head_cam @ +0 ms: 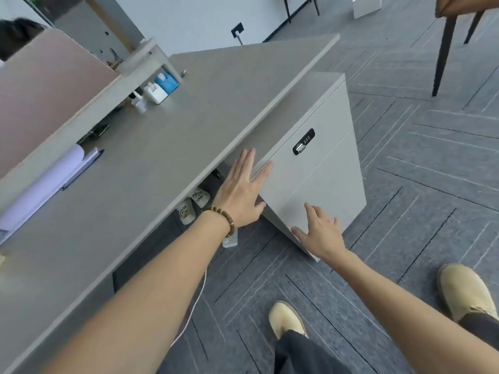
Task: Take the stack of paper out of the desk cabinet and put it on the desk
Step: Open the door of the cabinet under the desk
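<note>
I have both hands spread flat and holding nothing: my left hand (244, 191) at the near edge of the desk cabinet (310, 168), my right hand (321, 234) lower on its front. The paper stack is unseen, presumably inside. The combination lock (303, 141) beyond my left fingers may be engaged; pulling then would drag the whole cabinet.
</note>
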